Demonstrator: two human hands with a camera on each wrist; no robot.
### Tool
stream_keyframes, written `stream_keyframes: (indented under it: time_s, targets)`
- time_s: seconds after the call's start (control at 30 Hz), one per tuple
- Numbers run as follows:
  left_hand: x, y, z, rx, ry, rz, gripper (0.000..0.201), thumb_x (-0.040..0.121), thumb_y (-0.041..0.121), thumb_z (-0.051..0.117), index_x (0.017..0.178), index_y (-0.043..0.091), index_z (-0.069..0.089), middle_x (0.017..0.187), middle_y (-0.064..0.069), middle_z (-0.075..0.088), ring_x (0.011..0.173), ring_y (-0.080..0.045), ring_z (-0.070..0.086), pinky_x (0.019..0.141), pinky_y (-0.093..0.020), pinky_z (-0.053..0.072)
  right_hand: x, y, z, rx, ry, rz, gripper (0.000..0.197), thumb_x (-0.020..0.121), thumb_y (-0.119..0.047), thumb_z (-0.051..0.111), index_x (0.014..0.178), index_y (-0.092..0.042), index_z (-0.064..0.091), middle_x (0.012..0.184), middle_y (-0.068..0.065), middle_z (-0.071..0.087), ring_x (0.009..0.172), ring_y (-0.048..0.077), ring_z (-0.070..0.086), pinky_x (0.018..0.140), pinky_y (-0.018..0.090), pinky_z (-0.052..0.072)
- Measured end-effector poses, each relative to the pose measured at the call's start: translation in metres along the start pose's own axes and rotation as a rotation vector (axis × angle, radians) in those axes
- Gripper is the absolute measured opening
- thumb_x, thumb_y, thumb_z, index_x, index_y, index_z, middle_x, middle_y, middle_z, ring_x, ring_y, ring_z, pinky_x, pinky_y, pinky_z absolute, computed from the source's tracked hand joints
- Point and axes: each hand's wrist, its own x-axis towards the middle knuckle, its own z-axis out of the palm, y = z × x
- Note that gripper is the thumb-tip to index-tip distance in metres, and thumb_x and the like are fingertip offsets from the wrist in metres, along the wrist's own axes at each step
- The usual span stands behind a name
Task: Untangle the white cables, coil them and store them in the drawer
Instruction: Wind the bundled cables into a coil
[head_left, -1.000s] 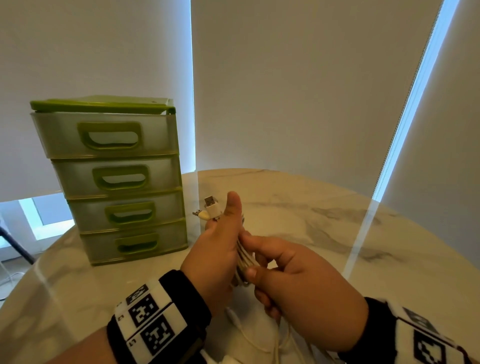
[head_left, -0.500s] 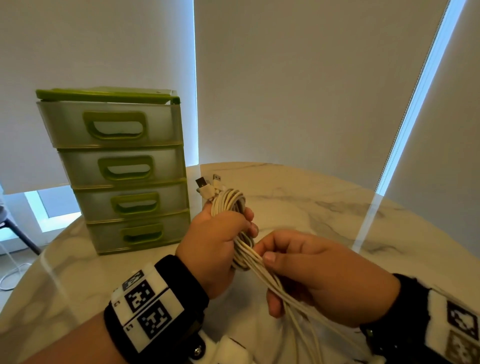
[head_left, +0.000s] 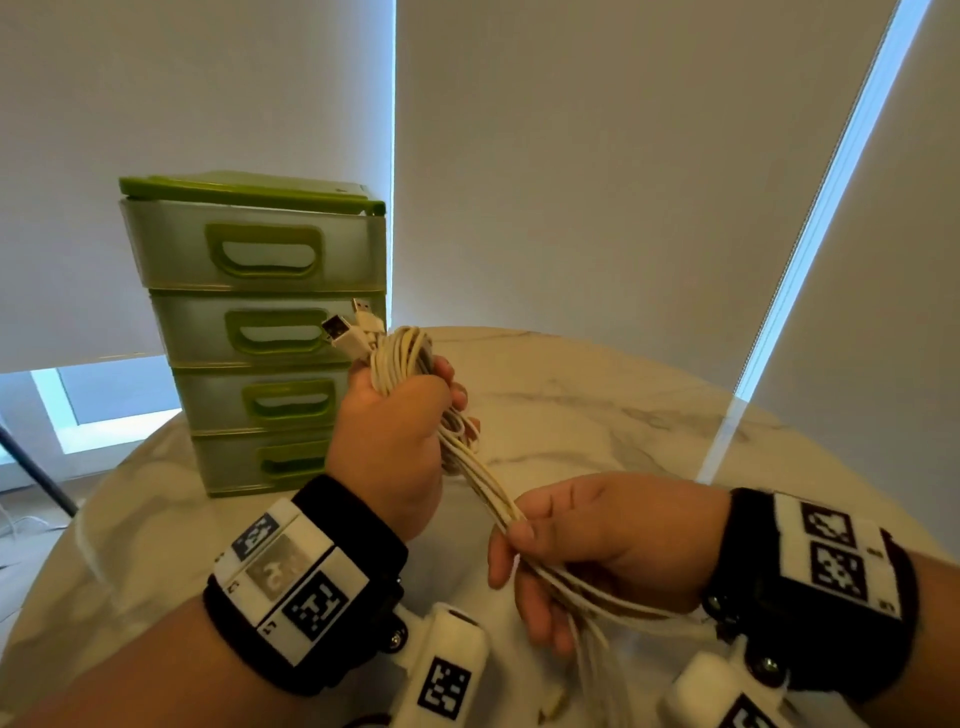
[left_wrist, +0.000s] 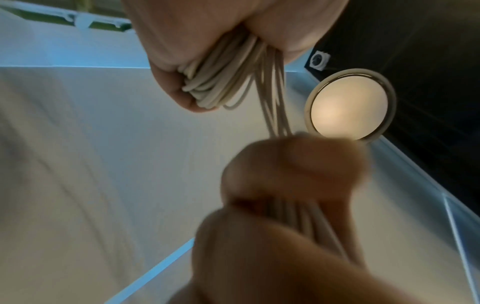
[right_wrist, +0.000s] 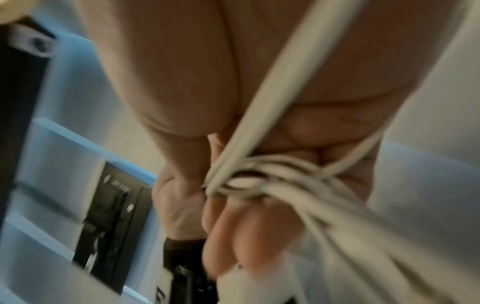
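A bundle of white cables (head_left: 402, 358) is wound round my left hand (head_left: 400, 421), which grips the coil above the table; two USB plugs (head_left: 343, 330) stick out at its top. From the coil several strands (head_left: 483, 480) run down and right into my right hand (head_left: 550, 545), which pinches them between thumb and fingers. The loose ends (head_left: 597, 670) hang below it. In the left wrist view the coil (left_wrist: 221, 82) sits in the curled fingers. The right wrist view shows the strands (right_wrist: 272, 102) crossing the palm. The green drawer unit (head_left: 260, 332) stands behind, all its drawers closed.
The round marble table (head_left: 597, 405) spreads to the right of the hands. White roller blinds (head_left: 623, 156) hang behind it. A dark stand leg (head_left: 31, 467) is at the far left beyond the table edge.
My left hand has risen with the coil and more loops are round it. My right hand has slid down and right along the strands, drawing them taut.
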Motion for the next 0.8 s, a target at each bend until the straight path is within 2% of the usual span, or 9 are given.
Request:
stream_keyframes:
  time_s: [0.1,0.17,0.23,0.3,0.4,0.47,0.57,0.67,0.8]
  targets:
    - [-0.001,0.008,0.001,-0.099,-0.044,-0.005,0.032,0.066,-0.002,0.044,0.094,0.011,0.05,0.078,-0.006,0.056,0.064,-0.019,0.053,0.057,-0.036,0.044,-0.003,0.0,0.003,0.051,-0.121,-0.007,0.013,0.093,-0.015,0.052,0.1,-0.01,0.061,0.073,0.006,0.069,0.072,0.021,0.07,0.082,0.04,0.05]
    - [-0.004,0.009,0.002,-0.146,-0.071,-0.027,0.03,0.067,-0.003,0.044,0.093,0.01,0.049,0.078,-0.007,0.055,0.064,-0.02,0.052,0.055,-0.034,0.044,-0.004,-0.004,0.002,-0.043,-0.108,0.043,0.013,0.094,-0.012,0.051,0.102,-0.011,0.061,0.064,0.003,0.06,0.064,0.018,0.066,0.081,0.041,0.046]
    - [-0.009,0.006,0.004,-0.145,-0.1,-0.069,0.026,0.064,-0.003,0.044,0.087,0.009,0.05,0.078,-0.01,0.053,0.062,-0.021,0.051,0.055,-0.033,0.042,-0.006,-0.01,-0.003,-0.329,0.036,0.146,0.014,0.097,-0.016,0.053,0.099,-0.015,0.067,0.061,0.0,0.052,0.055,0.015,0.054,0.068,0.035,0.046]
    - [-0.013,0.001,0.006,-0.114,-0.153,-0.138,0.029,0.06,-0.003,0.045,0.087,0.007,0.051,0.077,-0.012,0.052,0.061,-0.022,0.05,0.055,-0.033,0.041,-0.008,-0.017,-0.005,-0.683,0.234,0.239,0.017,0.097,-0.028,0.057,0.097,-0.024,0.073,0.063,-0.003,0.051,0.058,0.013,0.047,0.063,0.031,0.043]
    - [-0.016,-0.006,0.004,-0.089,-0.275,-0.26,0.041,0.059,-0.002,0.045,0.098,0.007,0.052,0.076,-0.012,0.055,0.061,-0.024,0.054,0.054,-0.034,0.046,-0.005,-0.016,-0.002,-0.988,0.348,0.257,0.014,0.094,-0.043,0.057,0.099,-0.035,0.067,0.069,-0.009,0.061,0.063,0.007,0.053,0.072,0.028,0.048]
    - [-0.017,-0.009,0.002,-0.082,-0.374,-0.342,0.042,0.061,-0.001,0.045,0.101,0.006,0.052,0.077,-0.012,0.057,0.065,-0.026,0.06,0.061,-0.04,0.052,-0.003,-0.011,-0.001,-1.065,0.378,0.264,0.01,0.091,-0.046,0.058,0.096,-0.037,0.058,0.077,-0.008,0.067,0.07,0.007,0.058,0.082,0.033,0.052]
    - [-0.021,-0.011,0.002,-0.08,-0.52,-0.438,0.043,0.056,-0.002,0.051,0.098,0.005,0.053,0.078,-0.014,0.057,0.071,-0.033,0.062,0.066,-0.046,0.056,-0.002,-0.002,-0.008,-1.1,0.436,0.27,0.039,0.084,-0.051,0.063,0.116,-0.036,0.048,0.098,-0.007,0.067,0.088,0.012,0.061,0.09,0.037,0.051]
    - [-0.027,-0.013,0.005,-0.014,-0.563,-0.476,0.049,0.049,0.005,0.061,0.097,0.006,0.052,0.077,-0.015,0.054,0.063,-0.027,0.056,0.058,-0.037,0.049,-0.002,0.004,-0.013,-1.063,0.568,0.264,0.072,0.076,-0.051,0.072,0.13,-0.029,0.029,0.092,-0.003,0.062,0.083,0.016,0.06,0.074,0.032,0.049]
    - [-0.029,-0.021,0.005,0.089,-0.543,-0.511,0.048,0.048,0.006,0.063,0.094,0.002,0.054,0.084,-0.02,0.057,0.075,-0.034,0.063,0.064,-0.047,0.052,-0.003,0.005,-0.011,-1.01,0.684,0.213,0.086,0.075,-0.039,0.078,0.135,-0.027,0.018,0.074,-0.004,0.055,0.063,0.009,0.054,0.056,0.023,0.04]
